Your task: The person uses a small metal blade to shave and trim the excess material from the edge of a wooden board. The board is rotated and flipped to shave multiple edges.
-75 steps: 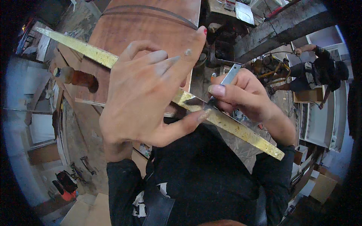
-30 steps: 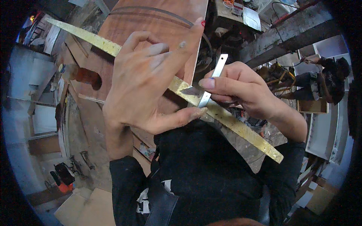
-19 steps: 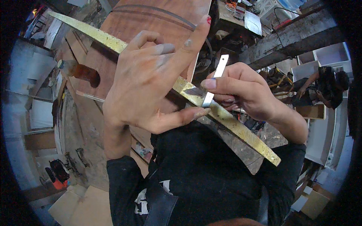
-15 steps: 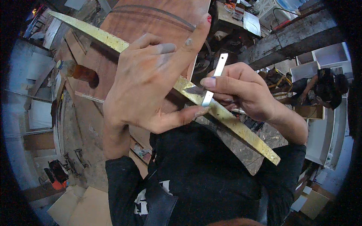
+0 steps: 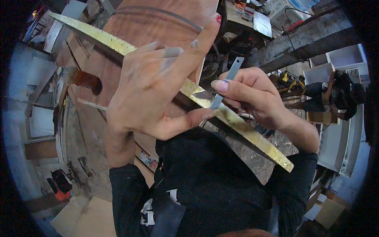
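Note:
A long bar with a rough yellow upper face (image 5: 252,132) and dark sides runs diagonally from the upper left to the lower right in front of me. My left hand (image 5: 150,91) lies across its middle. The index finger is stretched out, the other fingers curl down over the bar, and the thumb lies on the near side. Pinched between thumb and fingers, a thin flat metal strip (image 5: 233,71) with a small hole at its upper end is in my right hand (image 5: 256,91). Its lower end meets the bar beside a dark notch-like patch (image 5: 202,94), close to my left thumb tip.
Beneath the bar is a reddish-brown wooden panel (image 5: 154,27). A bottle of amber liquid (image 5: 87,81) is at its left. Another person (image 5: 335,93) is at the right, near white cabinet frames (image 5: 339,138). A cluttered bench (image 5: 239,15) stands at the back.
The metal strip has tilted a little, its lower end shifting slightly left and its face now looking darker. At the right, the other person has changed posture. My left hand stays almost still.

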Action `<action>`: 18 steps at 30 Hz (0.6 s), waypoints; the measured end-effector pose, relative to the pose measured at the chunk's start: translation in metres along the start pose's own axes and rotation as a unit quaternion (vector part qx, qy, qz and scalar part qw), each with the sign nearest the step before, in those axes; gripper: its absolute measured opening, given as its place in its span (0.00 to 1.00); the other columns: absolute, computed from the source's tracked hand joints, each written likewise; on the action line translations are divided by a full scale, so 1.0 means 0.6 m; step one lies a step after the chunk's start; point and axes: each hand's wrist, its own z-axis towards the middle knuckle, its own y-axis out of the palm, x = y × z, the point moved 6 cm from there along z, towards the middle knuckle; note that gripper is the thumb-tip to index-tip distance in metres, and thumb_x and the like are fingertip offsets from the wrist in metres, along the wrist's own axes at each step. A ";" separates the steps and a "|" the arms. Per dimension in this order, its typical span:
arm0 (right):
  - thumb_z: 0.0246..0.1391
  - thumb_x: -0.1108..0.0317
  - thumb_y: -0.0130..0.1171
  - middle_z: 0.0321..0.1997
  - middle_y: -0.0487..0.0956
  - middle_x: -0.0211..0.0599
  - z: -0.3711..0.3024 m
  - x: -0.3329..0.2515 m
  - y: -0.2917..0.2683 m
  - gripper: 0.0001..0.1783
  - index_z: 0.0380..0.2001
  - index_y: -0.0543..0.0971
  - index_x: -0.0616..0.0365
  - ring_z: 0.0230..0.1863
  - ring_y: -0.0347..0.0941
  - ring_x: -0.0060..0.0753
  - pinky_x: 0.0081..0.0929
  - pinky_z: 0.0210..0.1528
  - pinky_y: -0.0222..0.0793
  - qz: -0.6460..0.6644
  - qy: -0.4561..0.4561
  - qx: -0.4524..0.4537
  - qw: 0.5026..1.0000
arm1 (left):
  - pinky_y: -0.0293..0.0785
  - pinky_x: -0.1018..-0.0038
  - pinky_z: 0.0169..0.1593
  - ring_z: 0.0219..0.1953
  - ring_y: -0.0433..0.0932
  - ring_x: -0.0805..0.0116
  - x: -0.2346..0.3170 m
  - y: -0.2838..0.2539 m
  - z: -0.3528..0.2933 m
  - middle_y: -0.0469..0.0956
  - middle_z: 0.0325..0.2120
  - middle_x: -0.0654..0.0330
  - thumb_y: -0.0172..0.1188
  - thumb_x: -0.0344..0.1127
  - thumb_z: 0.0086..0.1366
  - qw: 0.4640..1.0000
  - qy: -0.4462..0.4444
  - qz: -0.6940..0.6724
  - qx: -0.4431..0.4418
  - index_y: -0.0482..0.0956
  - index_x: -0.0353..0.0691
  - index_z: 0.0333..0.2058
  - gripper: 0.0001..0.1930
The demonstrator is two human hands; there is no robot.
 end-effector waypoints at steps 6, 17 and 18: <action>0.63 0.53 0.61 0.13 0.68 0.20 -0.003 0.007 -0.001 0.26 0.15 0.76 0.57 0.17 0.58 0.10 0.19 0.19 0.48 0.014 -0.023 0.026 0.999 | 0.64 0.65 0.30 0.23 0.72 0.58 0.006 -0.011 0.007 0.71 0.20 0.60 0.67 0.55 0.48 1.000 0.004 -0.028 -0.012 0.54 0.32 0.70 0.56; 0.64 0.51 0.58 0.12 0.68 0.24 -0.023 0.010 -0.014 0.27 0.16 0.77 0.59 0.16 0.60 0.13 0.23 0.18 0.51 -0.010 -0.063 0.100 0.993 | 0.65 0.62 0.32 0.25 0.73 0.56 0.006 -0.005 0.019 0.72 0.21 0.59 0.68 0.56 0.47 1.000 0.018 -0.019 -0.008 0.66 0.30 0.64 0.49; 0.64 0.50 0.57 0.12 0.68 0.27 -0.023 0.008 -0.015 0.28 0.16 0.77 0.61 0.16 0.61 0.16 0.25 0.19 0.53 -0.036 -0.083 0.092 0.992 | 0.65 0.62 0.32 0.26 0.73 0.55 0.004 0.001 0.019 0.72 0.21 0.59 0.68 0.56 0.48 0.998 0.054 0.009 0.006 0.65 0.30 0.64 0.49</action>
